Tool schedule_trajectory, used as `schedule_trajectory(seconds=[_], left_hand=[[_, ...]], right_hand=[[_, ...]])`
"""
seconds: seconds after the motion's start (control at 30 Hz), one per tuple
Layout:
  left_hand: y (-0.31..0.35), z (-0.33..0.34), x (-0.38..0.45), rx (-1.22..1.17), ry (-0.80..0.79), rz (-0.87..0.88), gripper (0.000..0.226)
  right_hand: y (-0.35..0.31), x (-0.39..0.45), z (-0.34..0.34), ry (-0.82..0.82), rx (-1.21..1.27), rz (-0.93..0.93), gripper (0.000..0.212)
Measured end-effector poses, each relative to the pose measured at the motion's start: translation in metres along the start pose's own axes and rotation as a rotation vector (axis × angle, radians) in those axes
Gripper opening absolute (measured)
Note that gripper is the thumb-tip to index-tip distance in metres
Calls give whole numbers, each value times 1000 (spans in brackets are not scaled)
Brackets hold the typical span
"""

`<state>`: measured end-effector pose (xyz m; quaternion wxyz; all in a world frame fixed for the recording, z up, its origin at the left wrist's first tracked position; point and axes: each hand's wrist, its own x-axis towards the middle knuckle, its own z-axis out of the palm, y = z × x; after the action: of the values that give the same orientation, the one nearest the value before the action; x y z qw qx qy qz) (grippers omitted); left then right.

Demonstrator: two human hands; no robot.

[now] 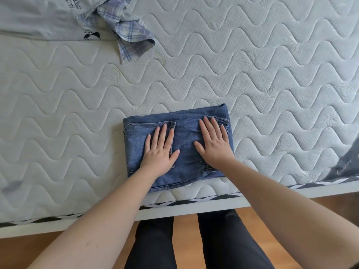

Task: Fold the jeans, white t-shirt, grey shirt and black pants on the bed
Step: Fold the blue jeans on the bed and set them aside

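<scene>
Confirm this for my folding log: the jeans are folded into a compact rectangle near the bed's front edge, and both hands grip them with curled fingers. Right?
Not quite. The head view shows the left hand and right hand pressing flat on the jeans with straight fingers, not gripping. The rest holds: a compact folded rectangle near the front edge of the bed.

The bed (252,65) shows a bare quilted mattress with wavy stitching. Directly on it lie the folded jeans (184,136) near the 6 o'clock edge, a pale printed t-shirt (38,18) at 10 o'clock with a crumpled plaid shirt (132,33) touching it, and a dark grey garment (347,162) at 4 o'clock.
</scene>
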<state>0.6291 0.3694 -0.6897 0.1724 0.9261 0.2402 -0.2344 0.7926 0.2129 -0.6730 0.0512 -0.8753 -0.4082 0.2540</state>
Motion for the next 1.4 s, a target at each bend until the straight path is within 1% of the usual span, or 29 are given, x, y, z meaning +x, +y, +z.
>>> schedule_trajectory(seconds=[0.03,0.07,0.1,0.17,0.2,0.23,0.27,0.3,0.33,0.4,0.43,0.47,0.53,0.57,0.67,0.77,0.87,0.93,1.03,1.1,1.2,1.27,1.4], left_hand=[[-3,-8,-2,-61,-4,37,75],[-7,-17,-6,-122,28,73,73],[-12,-25,-12,-168,113,97,70],[-26,-36,-28,-189,395,78,60],[-34,-38,-35,-185,522,38,57],[-42,-38,-42,-181,592,-18,56],[-49,-35,-48,-219,607,-98,55],[-54,-32,-52,-327,573,-205,54],[-57,-28,-55,-516,494,-334,53],[-59,-27,-54,-1047,329,-665,48],[-62,-27,-51,-1286,268,-783,45],[-64,-25,-48,-1412,214,-828,44],[-69,-24,-44,-1404,114,-794,42],[-70,-24,-43,-1377,96,-783,42],[-62,-25,-45,-1314,144,-757,50],[-52,-22,-54,-1242,169,-695,58],[-48,-23,-63,-1202,144,-651,54],[-43,-33,-69,-1209,146,-659,51],[-27,-59,-82,-1239,175,-645,48],[-12,-86,-96,-1229,189,-597,50],[12,-131,-124,-1207,220,-525,59],[29,-161,-146,-1171,244,-494,59],[66,-216,-188,-1091,342,-403,68]], right_hand=[[-1,-1,-5,28,34,-5,77],[0,-4,-11,75,79,10,80],[2,-7,-17,134,137,62,82],[9,-12,-26,231,254,264,86],[15,-15,-28,237,304,376,89],[20,-18,-29,211,353,466,94],[24,-19,-28,166,409,522,97],[28,-20,-26,114,466,548,98],[30,-20,-23,71,513,560,97],[31,-16,-19,48,578,585,89],[31,-14,-17,61,608,600,84],[30,-11,-17,77,633,605,79],[24,-12,-17,111,667,571,75],[20,-14,-17,120,672,546,76],[11,-27,-15,112,605,471,84],[9,-30,-14,105,578,437,85],[6,-27,-22,104,639,440,81],[1,-29,-32,97,669,434,77],[-5,-41,-62,99,676,399,67],[-4,-57,-92,144,687,394,60],[3,-91,-143,237,720,372,58],[9,-116,-175,275,730,356,57],[19,-162,-230,333,760,289,56]])
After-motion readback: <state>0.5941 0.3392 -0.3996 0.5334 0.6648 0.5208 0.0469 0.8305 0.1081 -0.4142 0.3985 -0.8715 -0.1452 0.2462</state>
